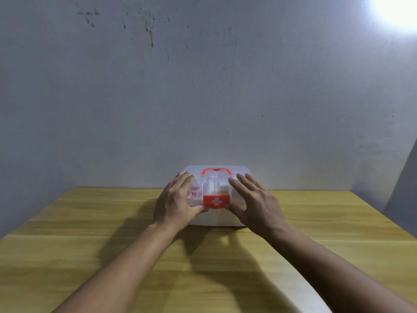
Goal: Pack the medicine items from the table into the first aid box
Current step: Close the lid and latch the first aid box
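Note:
A translucent white first aid box (239,219) stands on the wooden table (90,233) near the far edge, against the wall. Its clear lid is down, with a red handle (216,171) on top and a red latch (216,201) bearing a white cross at the front. Blurred shapes of medicine items (212,184) show through the lid. My left hand (178,202) lies flat on the lid's left side, thumb beside the latch. My right hand (252,199) lies flat on the right side, thumb at the latch's other edge. No loose items are visible on the table.
A grey, stained wall (203,86) rises straight behind the box. Bright light glares at the top right corner. The tabletop stretches left, right and toward me, with the shadows of my arms on it.

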A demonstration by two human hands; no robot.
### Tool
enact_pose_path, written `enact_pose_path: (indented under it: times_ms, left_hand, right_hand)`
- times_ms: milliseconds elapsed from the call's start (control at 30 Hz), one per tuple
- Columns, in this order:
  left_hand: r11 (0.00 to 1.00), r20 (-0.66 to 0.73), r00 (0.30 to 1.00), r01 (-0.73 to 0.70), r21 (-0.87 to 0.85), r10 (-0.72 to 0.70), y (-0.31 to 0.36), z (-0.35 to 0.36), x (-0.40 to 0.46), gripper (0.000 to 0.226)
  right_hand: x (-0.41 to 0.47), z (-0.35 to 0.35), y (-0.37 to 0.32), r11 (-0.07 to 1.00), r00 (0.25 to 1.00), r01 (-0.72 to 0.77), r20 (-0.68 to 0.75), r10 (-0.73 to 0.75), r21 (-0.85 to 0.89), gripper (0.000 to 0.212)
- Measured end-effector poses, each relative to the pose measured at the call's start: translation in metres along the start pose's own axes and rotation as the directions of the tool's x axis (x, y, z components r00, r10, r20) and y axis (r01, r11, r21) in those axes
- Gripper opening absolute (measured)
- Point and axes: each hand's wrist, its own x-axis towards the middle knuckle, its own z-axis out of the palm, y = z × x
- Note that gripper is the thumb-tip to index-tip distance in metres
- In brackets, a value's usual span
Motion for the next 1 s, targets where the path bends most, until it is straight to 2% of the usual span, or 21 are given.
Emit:
enact_pose_path:
  times_ms: [300,567,733,1000]
  left_hand:
    - [0.992,0.017,0.999,0.041,-0.123,-0.039,0.000,0.002,0.001,0.093]
    - [0.993,0.053,0.998,0.022,-0.120,-0.016,0.017,0.012,0.007,0.087]
    - [0.995,0.099,0.995,0.009,-0.098,0.001,0.039,0.028,0.017,0.086]
    - [0.996,0.152,0.987,0.055,-0.063,-0.045,0.053,0.047,0.033,0.087]
  right_hand:
    - [0.000,0.001,0.003,1.000,1.000,0.013,0.004,-0.013,0.027,0.065]
    - [-0.005,-0.005,0.024,1.000,1.000,-0.010,0.004,0.010,0.001,0.067]
    - [-0.006,-0.007,0.051,0.995,0.996,-0.091,0.021,0.091,0.030,0.067]
    - [-0.003,0.002,0.072,0.984,0.984,-0.175,0.034,0.173,0.045,0.064]
